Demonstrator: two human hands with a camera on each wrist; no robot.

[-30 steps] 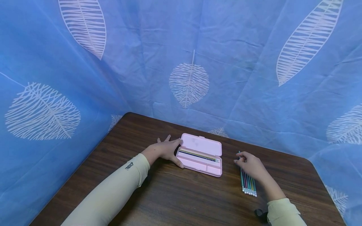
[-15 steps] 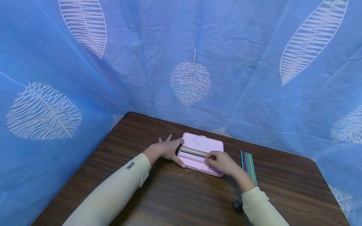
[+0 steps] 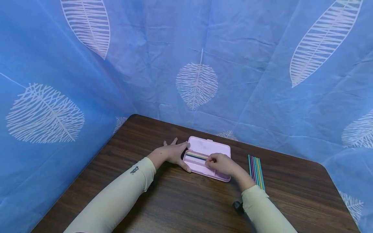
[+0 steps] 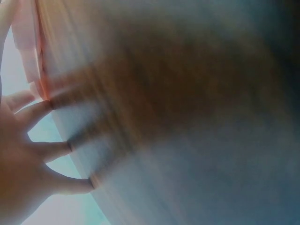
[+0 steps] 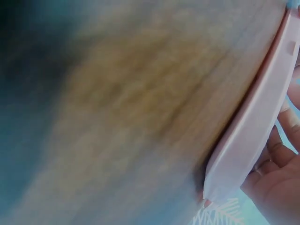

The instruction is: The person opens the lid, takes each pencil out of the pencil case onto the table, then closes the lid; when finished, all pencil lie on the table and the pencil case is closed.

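Note:
A pink pencil case (image 3: 198, 168) lies unfolded on the dark wooden table, its lid (image 3: 208, 146) laid back. Several pencils (image 3: 196, 155) rest in its long rear compartment. My left hand (image 3: 174, 153) braces the case's left end, thumb at the front and straight fingers spread onto the table. Over the right half of the case, my right hand (image 3: 222, 163) has curled fingers, pinching a pencil at the rear compartment; the hand hides most of it. In the right wrist view, the case's side (image 5: 251, 122) stands in front of the curled fingers (image 5: 280, 152).
To the right of the case, more pencils (image 3: 256, 171) lie side by side, teal, purple and yellow, partly behind the right forearm. A black object (image 3: 238, 206) is by the right sleeve. Behind the table (image 3: 175, 200) hangs a blue leaf-patterned cloth (image 3: 163, 81).
My right hand has come left from the loose pencils to the case, then shifted slightly further left over its rear compartment. The left hand has stayed at the case's left end.

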